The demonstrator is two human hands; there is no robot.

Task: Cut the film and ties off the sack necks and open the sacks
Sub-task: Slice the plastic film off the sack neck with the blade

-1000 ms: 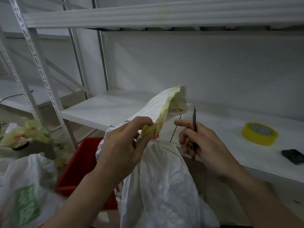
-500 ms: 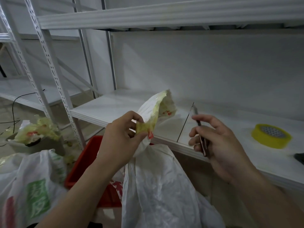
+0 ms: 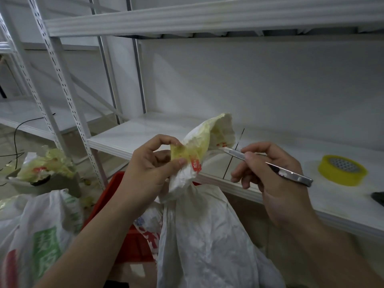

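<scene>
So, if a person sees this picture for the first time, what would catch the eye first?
In the centre, the left hand pinches the yellowish film wrapped on the neck of a white sack. Just right of it, the right hand holds a slim metal knife, its tip close to that neck. A yellow tape roll lies on the white shelf at far right.

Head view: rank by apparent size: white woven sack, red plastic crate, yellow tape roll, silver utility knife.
1. white woven sack
2. red plastic crate, partly hidden
3. silver utility knife and yellow tape roll: unsure; the knife is longer, thinner and nearer the camera.
</scene>
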